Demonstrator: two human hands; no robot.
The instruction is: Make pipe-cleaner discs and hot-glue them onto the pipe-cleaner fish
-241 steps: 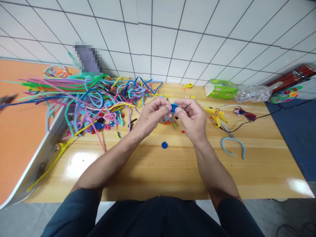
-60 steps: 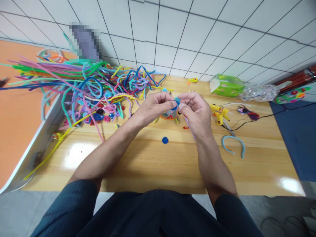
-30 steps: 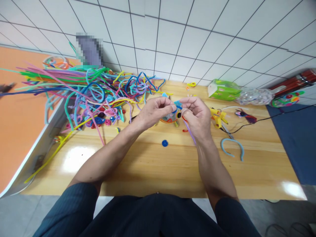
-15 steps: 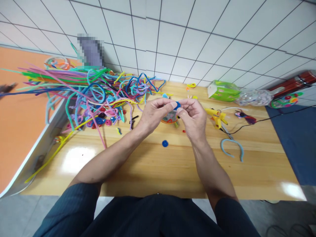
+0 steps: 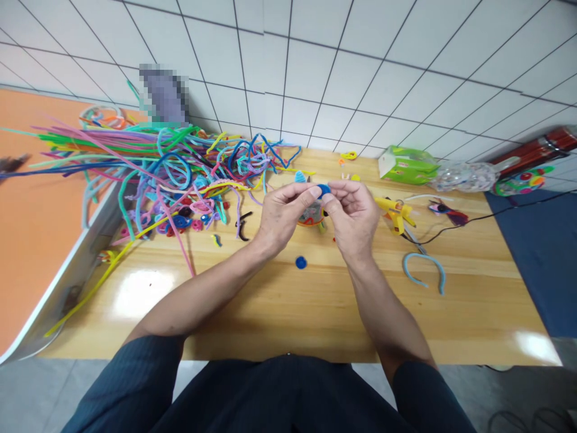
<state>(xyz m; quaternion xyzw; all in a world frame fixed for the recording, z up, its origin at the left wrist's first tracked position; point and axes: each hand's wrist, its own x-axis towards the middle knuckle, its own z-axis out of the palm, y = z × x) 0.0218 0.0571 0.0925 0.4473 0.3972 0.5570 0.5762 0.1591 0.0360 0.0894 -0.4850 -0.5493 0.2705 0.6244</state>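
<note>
Both my hands meet above the middle of the table, thumbs toward each other. Between them is a small blue disc (image 5: 323, 192), which looks like a tight coil of pipe cleaner. My left hand (image 5: 283, 213) pinches its left side with thumb and fingers. On the other side, my right hand (image 5: 354, 216) grips it the same way. Partly hidden beneath the hands lies a round piece with an orange rim (image 5: 311, 222). A second blue disc (image 5: 301, 262) rests on the wood nearer to me, touched by neither hand.
Many coloured pipe cleaners (image 5: 180, 156) heap up at the left, with small coiled pieces in front. To the right lie a yellow glue gun (image 5: 395, 214) with a black cord and a light blue curved strip (image 5: 426, 258). A green packet (image 5: 406, 165) stands by the tiled wall.
The hands stay almost in place, still gripping the blue disc. My right hand has shifted very slightly; the other blue disc has not moved.
</note>
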